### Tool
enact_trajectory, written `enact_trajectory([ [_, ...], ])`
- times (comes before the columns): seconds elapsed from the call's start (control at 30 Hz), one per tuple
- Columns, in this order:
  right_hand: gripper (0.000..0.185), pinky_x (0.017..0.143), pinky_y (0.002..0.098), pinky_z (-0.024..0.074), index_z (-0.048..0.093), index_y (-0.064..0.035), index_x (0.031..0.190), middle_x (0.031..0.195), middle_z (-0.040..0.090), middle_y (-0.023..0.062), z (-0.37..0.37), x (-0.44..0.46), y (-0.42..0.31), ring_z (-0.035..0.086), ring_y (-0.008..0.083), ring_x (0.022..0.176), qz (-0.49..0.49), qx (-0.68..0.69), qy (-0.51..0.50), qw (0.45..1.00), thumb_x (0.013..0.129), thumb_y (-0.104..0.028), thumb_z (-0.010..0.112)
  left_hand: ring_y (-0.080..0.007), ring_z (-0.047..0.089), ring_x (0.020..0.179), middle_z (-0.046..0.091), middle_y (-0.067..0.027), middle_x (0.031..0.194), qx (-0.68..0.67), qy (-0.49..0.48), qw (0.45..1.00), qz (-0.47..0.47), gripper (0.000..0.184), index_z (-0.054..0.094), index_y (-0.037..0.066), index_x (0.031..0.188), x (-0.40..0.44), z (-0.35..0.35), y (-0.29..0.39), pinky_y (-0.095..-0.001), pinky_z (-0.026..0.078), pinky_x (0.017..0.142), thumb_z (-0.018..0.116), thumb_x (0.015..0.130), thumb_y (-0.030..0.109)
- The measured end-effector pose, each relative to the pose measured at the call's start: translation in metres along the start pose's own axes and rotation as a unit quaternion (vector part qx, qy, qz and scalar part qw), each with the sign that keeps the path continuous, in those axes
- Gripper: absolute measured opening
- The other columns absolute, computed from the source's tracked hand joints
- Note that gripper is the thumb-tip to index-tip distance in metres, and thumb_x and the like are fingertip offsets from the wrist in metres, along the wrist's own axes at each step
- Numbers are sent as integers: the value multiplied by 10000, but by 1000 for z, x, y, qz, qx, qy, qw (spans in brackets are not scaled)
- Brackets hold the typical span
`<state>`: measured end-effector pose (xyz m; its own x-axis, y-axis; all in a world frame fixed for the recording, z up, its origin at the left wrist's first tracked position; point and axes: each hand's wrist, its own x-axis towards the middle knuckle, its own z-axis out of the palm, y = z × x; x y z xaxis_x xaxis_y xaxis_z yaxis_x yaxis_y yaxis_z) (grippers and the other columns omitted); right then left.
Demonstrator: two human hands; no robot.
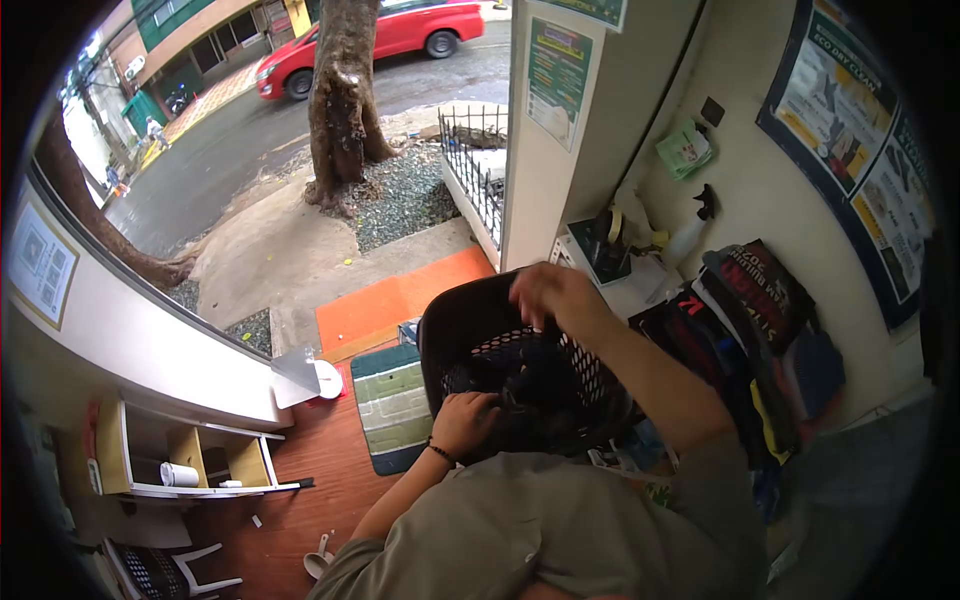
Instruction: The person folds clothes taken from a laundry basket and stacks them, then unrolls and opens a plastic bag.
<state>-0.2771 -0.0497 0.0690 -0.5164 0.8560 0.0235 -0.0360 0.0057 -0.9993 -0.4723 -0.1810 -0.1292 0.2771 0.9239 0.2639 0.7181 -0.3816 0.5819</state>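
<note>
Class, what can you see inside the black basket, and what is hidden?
Dark items, perhaps cloth, lie in the black basket, too dim to tell apart. Whatever is beneath them, or behind the left hand, is hidden.

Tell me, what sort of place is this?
Probably a small laundry shop by a street: a wall poster appears to read "ECO DRY CLEAN", clothes lie piled nearby, and there is a black perforated basket.

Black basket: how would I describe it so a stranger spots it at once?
Start at the orange mat by the doorway; nearer the wearer lies a green mat. Just right of that in view, the left hand is at the edge of the black basket. Its deep walls pierced with holes set it apart from the flat mats and piled clothes.
</note>
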Motion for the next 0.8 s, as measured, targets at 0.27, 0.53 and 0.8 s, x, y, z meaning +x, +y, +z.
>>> enact_trajectory([
  [0.27,273,796,356,510,603,-64,1114,987,652,124,-253,160,181,632,246,907,-156,-244,533,795,869,-16,491,-283,575,1052,635,-65,1111,101,146,982,-61,286,665,113,1035,1,18,15,-429,396,939,690,752,149],
  [0.53,465,978,468,450,565,25,1210,1243,598,190,-412,163,250,592,391,1117,261,-324,545,728,836,-249,601,-373,472,1210,456,-172,1400,154,195,914,-320,527,567,114,1241,-10,48,35,-491,367,995,713,741,190],
  [0.8,382,912,439,485,588,49,1145,1138,628,209,-445,220,255,605,345,1068,368,-353,496,703,865,-210,568,-319,536,1150,476,-111,1395,171,194,900,-352,389,639,128,1136,-5,46,46,-436,436,934,706,754,156],
])
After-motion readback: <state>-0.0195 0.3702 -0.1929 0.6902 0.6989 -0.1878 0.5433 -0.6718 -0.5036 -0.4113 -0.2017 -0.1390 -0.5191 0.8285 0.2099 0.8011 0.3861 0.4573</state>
